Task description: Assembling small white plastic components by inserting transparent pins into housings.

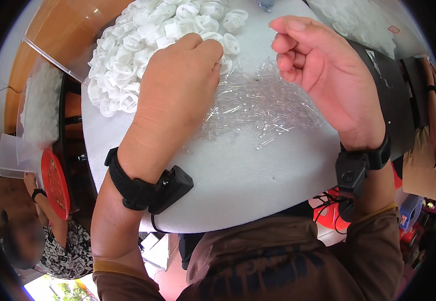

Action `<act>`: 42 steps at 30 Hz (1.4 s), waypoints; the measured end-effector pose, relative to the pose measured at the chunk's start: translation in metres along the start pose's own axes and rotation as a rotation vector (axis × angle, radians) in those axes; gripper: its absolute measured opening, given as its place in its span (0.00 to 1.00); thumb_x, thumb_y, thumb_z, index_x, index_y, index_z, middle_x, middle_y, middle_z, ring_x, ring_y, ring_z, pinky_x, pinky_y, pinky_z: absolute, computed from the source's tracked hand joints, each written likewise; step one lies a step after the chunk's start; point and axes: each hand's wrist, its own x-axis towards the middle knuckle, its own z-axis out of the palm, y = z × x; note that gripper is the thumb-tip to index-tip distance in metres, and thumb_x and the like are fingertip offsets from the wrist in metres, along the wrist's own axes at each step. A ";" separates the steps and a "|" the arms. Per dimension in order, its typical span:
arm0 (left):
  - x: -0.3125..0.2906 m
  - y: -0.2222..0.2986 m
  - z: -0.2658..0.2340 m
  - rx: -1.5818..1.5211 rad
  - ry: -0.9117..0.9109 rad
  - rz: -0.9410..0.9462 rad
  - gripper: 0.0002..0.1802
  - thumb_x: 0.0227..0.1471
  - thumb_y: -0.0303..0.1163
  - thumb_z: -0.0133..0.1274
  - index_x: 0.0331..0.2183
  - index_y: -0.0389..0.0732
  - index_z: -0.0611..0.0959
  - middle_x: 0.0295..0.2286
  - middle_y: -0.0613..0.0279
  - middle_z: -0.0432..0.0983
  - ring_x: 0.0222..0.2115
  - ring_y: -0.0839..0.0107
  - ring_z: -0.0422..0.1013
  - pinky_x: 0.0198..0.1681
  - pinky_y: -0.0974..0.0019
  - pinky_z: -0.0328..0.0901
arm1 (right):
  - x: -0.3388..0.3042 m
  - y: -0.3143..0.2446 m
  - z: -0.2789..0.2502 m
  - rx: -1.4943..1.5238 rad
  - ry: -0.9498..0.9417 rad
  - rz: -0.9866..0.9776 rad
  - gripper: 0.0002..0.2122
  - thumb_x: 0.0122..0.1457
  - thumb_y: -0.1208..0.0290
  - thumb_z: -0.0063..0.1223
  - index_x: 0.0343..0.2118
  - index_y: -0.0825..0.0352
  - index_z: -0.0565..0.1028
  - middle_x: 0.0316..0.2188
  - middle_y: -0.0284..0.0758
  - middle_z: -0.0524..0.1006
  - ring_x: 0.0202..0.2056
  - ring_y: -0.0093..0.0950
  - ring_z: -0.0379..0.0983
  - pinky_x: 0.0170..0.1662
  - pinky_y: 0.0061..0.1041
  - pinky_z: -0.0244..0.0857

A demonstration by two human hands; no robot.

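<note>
My left hand (180,83) is bent over the right side of a heap of white plastic ring-shaped parts (127,60), its back toward me. Its fingers curl down and their tips are hidden. One white ring part (225,64) shows right beside them; I cannot tell whether it is gripped. My right hand (328,70) is raised at the right, palm turned inward, with thumb and forefinger together and the other fingers curled. Anything between those fingertips is too small to make out. Between and below the hands lie many thin clear plastic pins (263,103), loosely scattered.
A white padded sheet (238,170) covers the curved worktable. Clear bags of white parts (353,22) lie at the back right, another bag (42,105) at the left. Beside a red round tray (54,183), another person (59,241) sits at lower left. Another person's arm (432,95) shows far right.
</note>
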 end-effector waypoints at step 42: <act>-0.106 0.021 -0.047 -0.176 -0.137 -0.367 0.11 0.36 0.20 0.53 0.28 0.40 0.78 0.25 0.61 0.71 0.24 0.63 0.66 0.28 0.67 0.59 | -0.013 0.023 0.044 -0.196 0.000 0.123 0.16 0.56 0.67 0.46 0.44 0.72 0.68 0.34 0.38 0.74 0.29 0.22 0.70 0.32 0.20 0.65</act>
